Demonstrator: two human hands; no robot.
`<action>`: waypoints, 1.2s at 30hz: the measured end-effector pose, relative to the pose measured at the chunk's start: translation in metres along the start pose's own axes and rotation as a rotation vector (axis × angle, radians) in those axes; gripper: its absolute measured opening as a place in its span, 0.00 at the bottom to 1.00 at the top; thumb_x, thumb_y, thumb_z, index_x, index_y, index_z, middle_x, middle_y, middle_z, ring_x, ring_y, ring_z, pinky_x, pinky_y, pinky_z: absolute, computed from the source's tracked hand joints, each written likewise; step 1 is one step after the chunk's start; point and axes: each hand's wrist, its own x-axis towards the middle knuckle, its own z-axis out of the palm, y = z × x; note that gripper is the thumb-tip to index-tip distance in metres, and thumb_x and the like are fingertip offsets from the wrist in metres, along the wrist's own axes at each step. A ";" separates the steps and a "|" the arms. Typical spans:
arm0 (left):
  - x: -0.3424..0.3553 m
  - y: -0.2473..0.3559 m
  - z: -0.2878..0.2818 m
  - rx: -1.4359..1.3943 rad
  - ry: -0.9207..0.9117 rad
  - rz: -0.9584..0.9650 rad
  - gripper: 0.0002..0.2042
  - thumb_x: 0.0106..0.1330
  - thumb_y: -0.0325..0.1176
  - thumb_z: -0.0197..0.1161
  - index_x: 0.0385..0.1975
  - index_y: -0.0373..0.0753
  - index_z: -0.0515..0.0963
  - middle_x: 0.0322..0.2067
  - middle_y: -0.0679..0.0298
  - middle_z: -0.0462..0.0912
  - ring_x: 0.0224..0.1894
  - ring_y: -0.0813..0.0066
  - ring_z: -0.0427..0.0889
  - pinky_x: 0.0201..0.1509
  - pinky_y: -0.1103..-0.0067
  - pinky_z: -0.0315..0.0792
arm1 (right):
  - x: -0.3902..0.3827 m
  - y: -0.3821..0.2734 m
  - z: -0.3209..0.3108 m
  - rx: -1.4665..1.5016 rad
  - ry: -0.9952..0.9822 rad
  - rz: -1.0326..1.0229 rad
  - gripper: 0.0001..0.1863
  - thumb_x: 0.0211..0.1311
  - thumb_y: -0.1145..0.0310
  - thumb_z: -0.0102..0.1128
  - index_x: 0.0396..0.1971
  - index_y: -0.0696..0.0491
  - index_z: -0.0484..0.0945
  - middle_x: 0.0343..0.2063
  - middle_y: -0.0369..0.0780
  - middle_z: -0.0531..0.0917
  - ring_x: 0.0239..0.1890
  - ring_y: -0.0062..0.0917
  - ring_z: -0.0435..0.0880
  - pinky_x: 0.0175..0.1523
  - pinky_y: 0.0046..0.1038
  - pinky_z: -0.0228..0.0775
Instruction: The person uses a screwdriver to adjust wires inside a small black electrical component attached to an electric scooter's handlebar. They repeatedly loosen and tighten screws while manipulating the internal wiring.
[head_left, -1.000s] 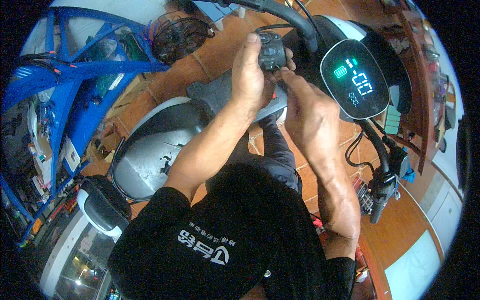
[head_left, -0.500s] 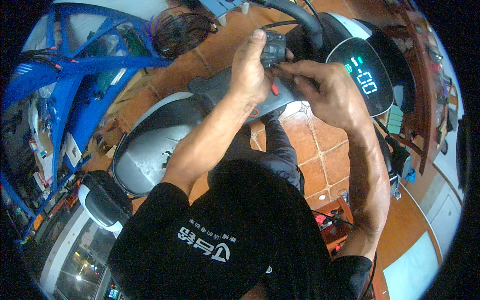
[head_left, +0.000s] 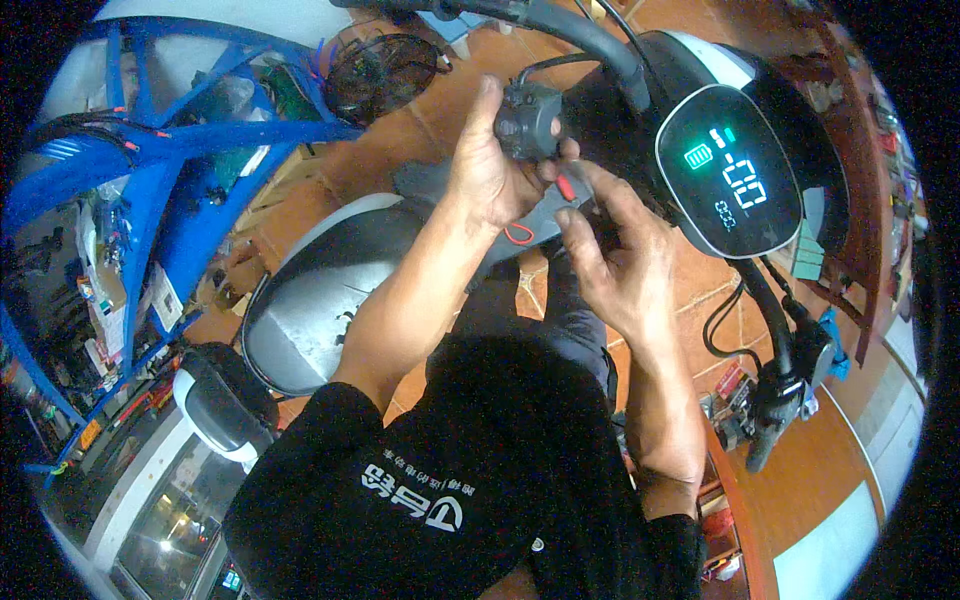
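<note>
My left hand [head_left: 487, 165] is wrapped round a dark handlebar switch housing [head_left: 530, 122], its thumb along the upper side. A thin black cable [head_left: 560, 62] runs from the housing toward the handlebar [head_left: 600, 45]. Just below and to the right, my right hand [head_left: 625, 250] has thumb and fingers apart, and I see nothing held between them. Between the hands, a small red piece [head_left: 566, 188] and a red loop [head_left: 519, 235] show against the grey scooter body. Right of my right hand, the scooter's round display [head_left: 728, 170] is lit.
The black scooter seat [head_left: 320, 300] lies left of my left forearm. Blue shelving [head_left: 180, 150] with clutter stands at the left, with a black fan [head_left: 385, 75] beside it. A brake lever and grip [head_left: 775, 410] hang at the right, by a wooden surface [head_left: 820, 490].
My right hand has drawn back from the switch housing, and its fingers have spread. My left hand has turned the housing, so another side faces up. The whole view has shifted slightly.
</note>
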 end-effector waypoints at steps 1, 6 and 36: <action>0.002 -0.001 0.000 -0.058 -0.017 -0.006 0.30 0.64 0.64 0.47 0.45 0.41 0.74 0.32 0.57 0.81 0.34 0.56 0.82 0.19 0.79 0.75 | 0.000 0.005 0.008 0.030 0.052 0.074 0.20 0.54 0.71 0.63 0.48 0.57 0.75 0.40 0.47 0.83 0.30 0.37 0.83 0.37 0.33 0.75; 0.007 0.012 -0.001 -0.135 -0.106 -0.079 0.27 0.68 0.59 0.44 0.43 0.38 0.77 0.45 0.44 0.79 0.46 0.46 0.77 0.29 0.68 0.80 | 0.019 0.015 0.031 0.217 0.125 0.140 0.19 0.52 0.70 0.66 0.46 0.56 0.77 0.35 0.46 0.84 0.27 0.31 0.82 0.34 0.29 0.74; 0.000 0.016 0.012 0.581 0.247 0.590 0.32 0.68 0.63 0.35 0.48 0.38 0.70 0.37 0.54 0.81 0.33 0.62 0.83 0.27 0.77 0.78 | 0.000 0.066 0.062 0.423 0.067 0.247 0.17 0.67 0.68 0.44 0.49 0.61 0.74 0.40 0.52 0.81 0.42 0.42 0.83 0.47 0.34 0.72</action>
